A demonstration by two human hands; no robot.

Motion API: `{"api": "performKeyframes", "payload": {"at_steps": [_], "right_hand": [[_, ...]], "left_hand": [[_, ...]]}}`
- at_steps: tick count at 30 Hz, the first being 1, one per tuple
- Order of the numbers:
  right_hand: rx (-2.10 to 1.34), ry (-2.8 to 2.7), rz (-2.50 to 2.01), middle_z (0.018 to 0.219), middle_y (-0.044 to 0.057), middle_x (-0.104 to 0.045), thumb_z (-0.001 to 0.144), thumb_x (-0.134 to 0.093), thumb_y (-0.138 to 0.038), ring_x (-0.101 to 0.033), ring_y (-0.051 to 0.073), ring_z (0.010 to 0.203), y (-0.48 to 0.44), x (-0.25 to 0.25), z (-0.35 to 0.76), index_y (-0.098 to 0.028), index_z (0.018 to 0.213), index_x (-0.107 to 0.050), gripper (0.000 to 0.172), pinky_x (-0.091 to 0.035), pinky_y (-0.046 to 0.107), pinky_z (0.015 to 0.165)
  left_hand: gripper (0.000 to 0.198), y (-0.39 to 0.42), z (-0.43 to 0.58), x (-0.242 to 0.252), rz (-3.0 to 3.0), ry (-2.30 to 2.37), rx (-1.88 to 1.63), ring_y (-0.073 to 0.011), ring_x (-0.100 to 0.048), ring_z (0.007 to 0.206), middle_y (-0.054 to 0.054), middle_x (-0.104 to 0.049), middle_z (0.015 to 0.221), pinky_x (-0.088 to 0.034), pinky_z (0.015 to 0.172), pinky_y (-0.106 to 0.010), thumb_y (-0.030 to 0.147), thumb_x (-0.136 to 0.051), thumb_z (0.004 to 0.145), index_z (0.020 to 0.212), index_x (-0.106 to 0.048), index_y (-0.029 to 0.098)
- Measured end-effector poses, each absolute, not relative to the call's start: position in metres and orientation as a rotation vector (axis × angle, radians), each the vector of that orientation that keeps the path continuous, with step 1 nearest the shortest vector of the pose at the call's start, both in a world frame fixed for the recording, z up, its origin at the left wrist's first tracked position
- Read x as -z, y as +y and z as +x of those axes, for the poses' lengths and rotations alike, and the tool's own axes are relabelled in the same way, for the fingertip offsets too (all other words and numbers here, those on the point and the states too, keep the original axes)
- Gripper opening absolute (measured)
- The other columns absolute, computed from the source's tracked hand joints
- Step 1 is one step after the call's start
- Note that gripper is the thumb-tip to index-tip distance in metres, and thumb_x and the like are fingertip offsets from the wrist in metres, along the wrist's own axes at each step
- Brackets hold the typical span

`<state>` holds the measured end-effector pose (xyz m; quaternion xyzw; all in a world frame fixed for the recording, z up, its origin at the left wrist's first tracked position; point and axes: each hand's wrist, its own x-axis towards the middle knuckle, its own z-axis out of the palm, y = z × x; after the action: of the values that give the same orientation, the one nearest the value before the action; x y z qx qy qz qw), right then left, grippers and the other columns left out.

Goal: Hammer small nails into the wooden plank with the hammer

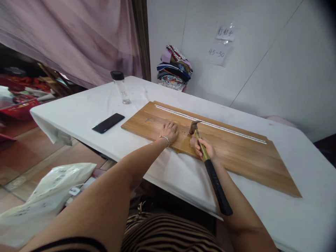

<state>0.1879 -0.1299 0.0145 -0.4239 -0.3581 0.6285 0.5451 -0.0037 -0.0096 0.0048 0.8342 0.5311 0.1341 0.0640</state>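
My right hand (206,148) is wrapped round the upper shaft of a claw hammer (216,185), close below its rusty head. The black grip points back along my forearm, and the head hangs just over a wooden board (244,157). Flat on that board, near its front edge, lies my left hand (170,132) with the fingers spread a little. Between the two hands a few tiny nail-like bits (185,132) show on the wood, too small to make out well. Several thin nails (149,119) lie together on the board's left part.
A white strip (210,123) runs along the board's far side. On the white-covered table (86,108) are a black phone (109,123) and a clear bottle (122,89) with a black lid. Folded cloths (175,68) are stacked behind, by the wall. A plastic bag (52,189) lies at lower left.
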Motion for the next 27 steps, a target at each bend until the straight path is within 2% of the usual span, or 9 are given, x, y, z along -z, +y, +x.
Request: {"api": "performKeyframes", "payload": {"at_steps": [13, 22, 27], "right_hand": [[-1.493, -0.854, -0.998, 0.054, -0.011, -0.051, 0.083, -0.073, -0.044, -0.040, 0.008, 0.031, -0.1298, -0.0133, 0.1883, -0.022, 0.112, -0.060, 0.038, -0.023, 0.021, 0.034], [-1.492, -0.846, -1.009, 0.053, -0.011, -0.052, 0.078, -0.075, -0.044, -0.039, 0.008, 0.031, -0.1295, -0.0142, 0.1867, -0.021, 0.108, -0.059, 0.042, -0.024, 0.020, 0.033], [-1.493, -0.855, -0.992, 0.053, -0.011, -0.051, 0.083, -0.073, -0.043, -0.040, 0.008, 0.031, -0.1296, -0.0157, 0.1880, -0.023, 0.110, -0.059, 0.037, -0.023, 0.019, 0.034]], "left_hand": [[0.036, -0.0095, -0.0044, -0.0040, 2.522, 1.591, -0.411, -0.0300, -0.049, 0.144, -0.011, -0.063, 0.151, -0.036, 0.119, -0.050, 0.034, -0.045, 0.105, 0.130, -0.070, 0.026], [0.036, -0.0092, -0.0044, -0.0037, 2.522, 1.599, -0.408, -0.0299, -0.050, 0.143, -0.011, -0.063, 0.150, -0.038, 0.117, -0.050, 0.034, -0.045, 0.105, 0.129, -0.071, 0.027], [0.036, -0.0091, -0.0044, -0.0028, 2.534, 1.605, -0.401, -0.0290, -0.049, 0.144, -0.010, -0.063, 0.152, -0.037, 0.118, -0.049, 0.034, -0.044, 0.106, 0.129, -0.070, 0.026]]}}
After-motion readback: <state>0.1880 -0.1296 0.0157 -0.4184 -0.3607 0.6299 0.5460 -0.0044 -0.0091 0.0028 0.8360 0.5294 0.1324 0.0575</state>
